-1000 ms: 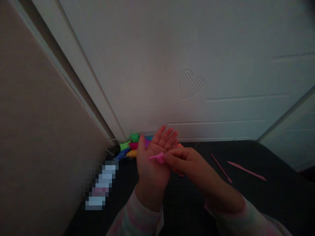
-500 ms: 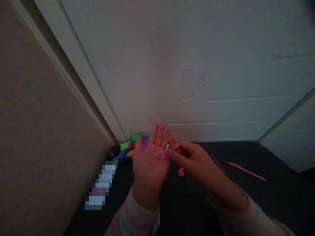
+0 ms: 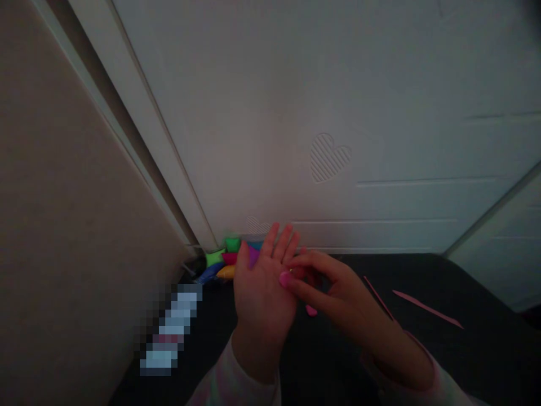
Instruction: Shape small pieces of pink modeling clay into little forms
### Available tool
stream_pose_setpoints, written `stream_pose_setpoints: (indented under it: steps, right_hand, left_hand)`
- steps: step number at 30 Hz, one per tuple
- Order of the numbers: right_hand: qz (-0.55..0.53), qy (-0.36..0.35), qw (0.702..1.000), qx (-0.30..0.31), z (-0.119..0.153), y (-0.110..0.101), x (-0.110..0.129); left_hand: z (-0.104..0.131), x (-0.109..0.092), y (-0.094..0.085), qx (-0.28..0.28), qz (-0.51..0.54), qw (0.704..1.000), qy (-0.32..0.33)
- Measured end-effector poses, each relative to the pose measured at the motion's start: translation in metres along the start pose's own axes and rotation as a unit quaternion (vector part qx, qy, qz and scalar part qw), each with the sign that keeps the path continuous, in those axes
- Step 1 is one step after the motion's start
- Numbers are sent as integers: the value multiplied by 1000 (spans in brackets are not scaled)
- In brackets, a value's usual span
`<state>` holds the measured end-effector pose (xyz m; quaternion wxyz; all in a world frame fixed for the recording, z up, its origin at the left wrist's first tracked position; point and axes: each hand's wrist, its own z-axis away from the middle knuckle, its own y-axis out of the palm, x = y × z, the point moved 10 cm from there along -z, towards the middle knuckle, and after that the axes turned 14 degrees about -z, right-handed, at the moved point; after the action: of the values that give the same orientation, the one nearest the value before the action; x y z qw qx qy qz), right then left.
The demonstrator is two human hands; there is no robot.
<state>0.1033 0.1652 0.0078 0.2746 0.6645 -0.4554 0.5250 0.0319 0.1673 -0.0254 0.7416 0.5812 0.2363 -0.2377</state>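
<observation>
My left hand (image 3: 266,293) is palm up with its fingers spread. Over its palm, the thumb and fingers of my right hand (image 3: 333,282) pinch a small pink clay piece (image 3: 286,279). Another pink clay lump (image 3: 311,310) lies on the dark table, partly hidden beneath my right hand. To the right rest a thin pink stick (image 3: 378,296) and a longer, flat pink tool (image 3: 426,308).
Colourful packets (image 3: 227,259) are heaped against the white panel (image 3: 253,141) at the back of the dark table (image 3: 456,361). A pixelated, light-coloured object (image 3: 173,330) lies at the left edge, near the brown wall (image 3: 76,225).
My right hand has moved left over the left palm and taken hold of the pink clay that lay there. The view has tilted slightly up, so things appear lower.
</observation>
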Motion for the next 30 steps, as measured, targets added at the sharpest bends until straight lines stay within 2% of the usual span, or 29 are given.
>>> stream_pose_setpoints:
  steps: [3,6,9,11,13,16,18,19,22,30]
  right_hand:
    - [-11,21,1000,1,-2,-1,-4]
    - [-96,63,993,-2,-2,-5,-13]
    - [-250,86,964,-24,-1,-13,-16]
    - [-350,91,931,-49,1,-19,-16]
    - [-426,93,898,-63,4,-21,-15]
    - [-487,95,867,-45,6,-16,-8]
    - [-499,98,860,-39,7,-14,-6]
    - [-500,101,859,-40,8,-14,-7]
    - [-491,98,864,-57,8,-19,-8]
    - [-424,44,903,-57,6,-25,-7]
  left_hand:
    - [2,1,4,8,-6,1000,1]
    - [4,-1,7,22,-9,1000,12]
    - [5,-10,6,26,-31,997,61]
    - [9,-22,9,47,-97,986,129]
    - [18,-33,15,71,-219,950,210]
    - [39,-43,29,76,-423,840,332]
    - [51,-46,38,73,-491,774,393]
    - [55,-47,41,70,-506,753,414]
    - [62,-50,47,55,-527,720,448]
    - [66,-57,43,13,-548,683,483]
